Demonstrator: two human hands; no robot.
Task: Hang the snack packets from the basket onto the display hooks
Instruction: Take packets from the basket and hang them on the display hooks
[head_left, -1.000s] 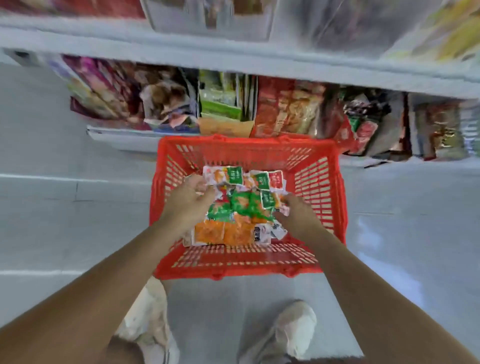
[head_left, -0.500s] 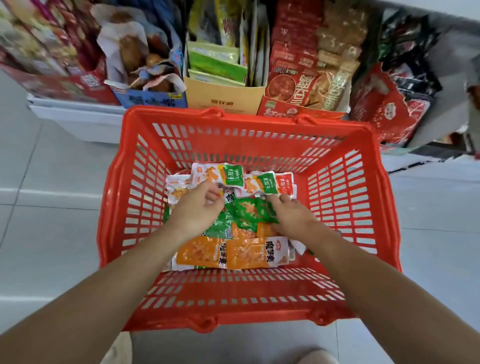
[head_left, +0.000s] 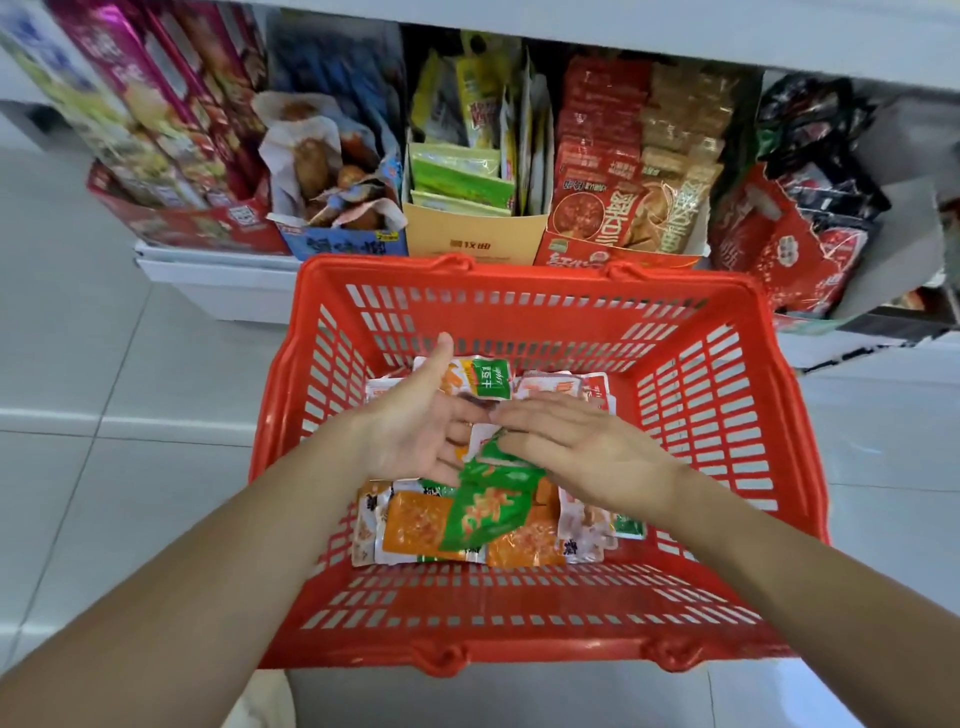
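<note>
1. Red slatted plastic basket (head_left: 727, 415) on pale floor tiles (head_left: 130, 389), far rim near a low white shelf (head_left: 218, 291) crammed with goods, among them a tan cardboard box (head_left: 475, 244) of green sachets.
2. Heaped on the basket's bottom: small flat snack packets (head_left: 415, 525), orange, white and green; one green packet (head_left: 488, 506) tilted up above the heap, between the hands.
3. Left hand (head_left: 415, 431) over the heap, fingers wide and straight, thumb up. Right hand (head_left: 592, 452) palm down, fingers straight at the green packet's top edge; thumb hidden, any pinch impossible to tell. Fingertips blurred; heap's middle covered.
</note>
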